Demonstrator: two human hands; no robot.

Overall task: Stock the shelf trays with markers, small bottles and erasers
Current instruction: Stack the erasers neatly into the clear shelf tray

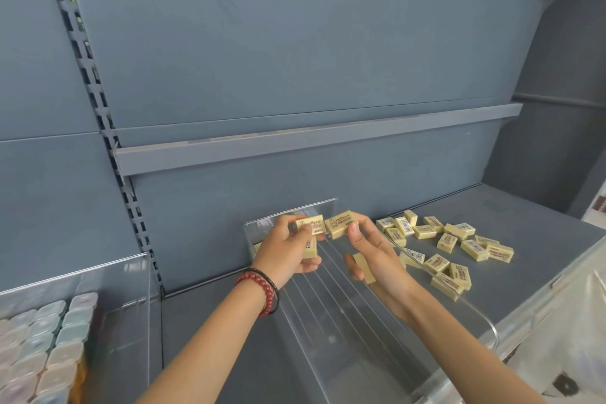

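The right eraser (341, 224), pinched in my right hand (373, 256), carries brown print. I read "miffy" on its top line and what looks like "4B" starting the line below; the rest is too small. At nine o'clock from it, the left eraser (311, 226), pinched in my left hand (288, 249), also shows "miffy". At three o'clock, the loose erasers (442, 243) on the shelf (524, 210) bear similar brown print and white barcode labels, with digits I cannot read.
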